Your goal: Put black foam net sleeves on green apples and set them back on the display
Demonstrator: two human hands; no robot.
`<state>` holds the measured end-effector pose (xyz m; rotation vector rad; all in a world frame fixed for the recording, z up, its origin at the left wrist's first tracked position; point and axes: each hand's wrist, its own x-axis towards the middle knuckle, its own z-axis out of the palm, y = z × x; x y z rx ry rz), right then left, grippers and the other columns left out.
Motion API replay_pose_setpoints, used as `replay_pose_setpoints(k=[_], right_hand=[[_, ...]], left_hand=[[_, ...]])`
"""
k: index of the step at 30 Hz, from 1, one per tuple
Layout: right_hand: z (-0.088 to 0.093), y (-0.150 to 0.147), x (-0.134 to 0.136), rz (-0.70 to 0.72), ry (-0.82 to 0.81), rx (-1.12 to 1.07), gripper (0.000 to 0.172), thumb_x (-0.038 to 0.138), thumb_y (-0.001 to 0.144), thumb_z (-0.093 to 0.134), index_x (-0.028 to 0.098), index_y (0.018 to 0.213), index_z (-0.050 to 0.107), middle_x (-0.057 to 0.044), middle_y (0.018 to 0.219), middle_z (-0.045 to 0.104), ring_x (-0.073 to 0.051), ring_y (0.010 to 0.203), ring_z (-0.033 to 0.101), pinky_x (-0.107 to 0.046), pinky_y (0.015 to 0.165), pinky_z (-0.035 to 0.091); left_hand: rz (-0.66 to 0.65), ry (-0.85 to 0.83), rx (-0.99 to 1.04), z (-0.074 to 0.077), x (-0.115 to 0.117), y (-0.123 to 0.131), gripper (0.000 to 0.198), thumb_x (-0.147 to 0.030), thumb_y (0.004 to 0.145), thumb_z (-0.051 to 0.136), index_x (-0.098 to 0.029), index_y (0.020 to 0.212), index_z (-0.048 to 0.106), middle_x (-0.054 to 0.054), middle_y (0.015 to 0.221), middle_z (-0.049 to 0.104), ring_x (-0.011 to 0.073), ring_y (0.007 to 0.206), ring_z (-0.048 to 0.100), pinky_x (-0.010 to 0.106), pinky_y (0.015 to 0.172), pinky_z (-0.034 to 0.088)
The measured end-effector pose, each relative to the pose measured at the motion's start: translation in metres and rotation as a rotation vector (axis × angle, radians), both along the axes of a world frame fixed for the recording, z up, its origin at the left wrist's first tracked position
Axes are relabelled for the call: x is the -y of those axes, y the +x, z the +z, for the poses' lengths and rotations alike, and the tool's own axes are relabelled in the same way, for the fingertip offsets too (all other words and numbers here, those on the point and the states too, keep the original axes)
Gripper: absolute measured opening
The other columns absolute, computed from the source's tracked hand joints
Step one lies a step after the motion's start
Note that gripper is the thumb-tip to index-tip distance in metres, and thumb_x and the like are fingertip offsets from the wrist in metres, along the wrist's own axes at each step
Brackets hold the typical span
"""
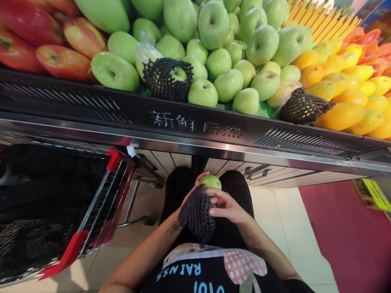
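Observation:
Low in front of my lap, a green apple (210, 181) rests in my left hand (193, 188), whose fingers curl around its far side. A black foam fruit net (198, 213) hangs just below the apple and covers part of that hand. My right hand (226, 205) pinches the net's edge close to the apple, with its thumb and fingers bent. Whether the net overlaps the apple's underside is hidden. On the display ahead, a netted apple (168, 78) sits at the front of the green apples (212, 24).
A black rail (195, 122) with a steel edge fronts the display. Red apples (65, 61) lie left, yellow mangoes (345, 114) right, beside another black net (305, 106). A wire cart (105, 195) holding dark nets stands at my left. Cabinet fronts (281, 175) are below.

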<state>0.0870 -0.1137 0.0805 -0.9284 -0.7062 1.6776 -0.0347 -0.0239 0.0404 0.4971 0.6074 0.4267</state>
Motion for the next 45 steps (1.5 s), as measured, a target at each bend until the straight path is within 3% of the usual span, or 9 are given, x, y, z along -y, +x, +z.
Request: replay_pose_setpoints(k=[4, 12, 17, 20, 23, 27, 33, 40, 45], right_hand=[[0.001, 0.009, -0.002, -0.100, -0.004, 0.118, 0.020, 0.029, 0.074, 0.082, 0.017, 0.084, 0.071, 0.004, 0.061, 0.065, -0.007, 0.053, 0.056, -0.018, 0.055, 0.044], [0.000, 0.015, -0.001, -0.511, -0.045, 0.232, 0.027, 0.037, 0.071, 0.084, 0.021, 0.086, 0.068, 0.004, 0.064, 0.061, -0.007, 0.053, 0.051, -0.019, 0.052, 0.041], [0.001, 0.019, -0.004, -0.626, -0.066, 0.219, 0.033, 0.045, 0.070, 0.084, 0.022, 0.087, 0.066, 0.004, 0.066, 0.059, -0.007, 0.054, 0.048, -0.019, 0.051, 0.040], [0.001, 0.024, -0.003, -0.593, -0.111, 0.148, 0.035, 0.049, 0.076, 0.077, 0.026, 0.098, 0.063, 0.005, 0.067, 0.056, -0.009, 0.053, 0.049, -0.020, 0.048, 0.042], [0.002, 0.028, 0.002, -0.478, -0.180, 0.030, 0.040, 0.047, 0.076, 0.075, 0.028, 0.108, 0.061, 0.002, 0.080, 0.063, -0.011, 0.059, 0.057, -0.022, 0.053, 0.050], [0.000, 0.028, 0.005, -0.387, -0.156, -0.045, 0.045, 0.042, 0.070, 0.079, 0.027, 0.110, 0.064, -0.001, 0.091, 0.068, -0.015, 0.079, 0.066, -0.025, 0.073, 0.054], [-0.001, 0.025, 0.002, -0.281, -0.144, -0.071, 0.054, 0.039, 0.065, 0.085, 0.025, 0.113, 0.063, 0.002, 0.077, 0.068, -0.013, 0.066, 0.064, -0.026, 0.067, 0.053], [0.002, 0.025, 0.004, -0.389, 0.058, 0.497, 0.019, 0.035, 0.075, 0.081, 0.022, 0.087, 0.074, 0.000, 0.073, 0.072, -0.012, 0.064, 0.063, -0.025, 0.062, 0.051], [0.015, 0.019, 0.003, -0.113, 0.351, 0.703, 0.012, 0.030, 0.081, 0.077, 0.023, 0.091, 0.078, -0.005, 0.087, 0.076, -0.019, 0.082, 0.071, -0.034, 0.079, 0.055]], left_hand=[[0.019, 0.034, 0.180, 0.008, 0.000, -0.010, 0.085, -0.069, 0.071, 0.072, -0.027, 0.140, 0.047, 0.008, 0.124, 0.065, 0.0310, 0.116, 0.061, 0.042, 0.101, 0.047], [-0.176, 0.081, 0.263, 0.003, -0.001, -0.022, 0.106, -0.058, 0.053, 0.090, -0.031, 0.144, 0.041, 0.009, 0.137, 0.057, 0.0345, 0.126, 0.054, 0.043, 0.105, 0.043], [-0.235, 0.104, 0.169, -0.003, 0.005, -0.018, 0.103, -0.034, 0.051, 0.096, -0.033, 0.141, 0.046, 0.005, 0.123, 0.065, 0.0170, 0.084, 0.064, 0.026, 0.070, 0.049], [-0.262, 0.049, 0.125, -0.004, 0.006, -0.018, 0.099, -0.036, 0.056, 0.091, -0.032, 0.143, 0.044, 0.006, 0.111, 0.069, 0.0078, 0.057, 0.052, 0.019, 0.047, 0.034], [-0.217, 0.024, 0.141, -0.002, 0.001, -0.022, 0.096, -0.034, 0.055, 0.088, -0.029, 0.142, 0.047, 0.008, 0.111, 0.069, 0.0092, 0.059, 0.055, 0.019, 0.046, 0.034], [-0.174, 0.002, 0.177, 0.000, -0.007, -0.025, 0.097, -0.036, 0.050, 0.085, -0.030, 0.140, 0.048, 0.009, 0.122, 0.066, 0.0222, 0.083, 0.067, 0.025, 0.058, 0.048], [-0.212, 0.009, 0.210, -0.002, -0.006, -0.029, 0.100, -0.043, 0.045, 0.089, -0.027, 0.136, 0.052, 0.011, 0.125, 0.066, 0.0400, 0.116, 0.061, 0.044, 0.086, 0.053], [-0.178, -0.077, 0.220, -0.007, -0.003, -0.028, 0.081, -0.066, 0.073, 0.068, -0.022, 0.138, 0.052, 0.012, 0.130, 0.066, 0.0368, 0.129, 0.054, 0.050, 0.109, 0.040], [-0.101, -0.073, 0.203, 0.002, -0.002, -0.019, 0.087, -0.071, 0.074, 0.067, -0.023, 0.144, 0.047, 0.010, 0.132, 0.065, 0.0358, 0.126, 0.057, 0.046, 0.106, 0.043]])
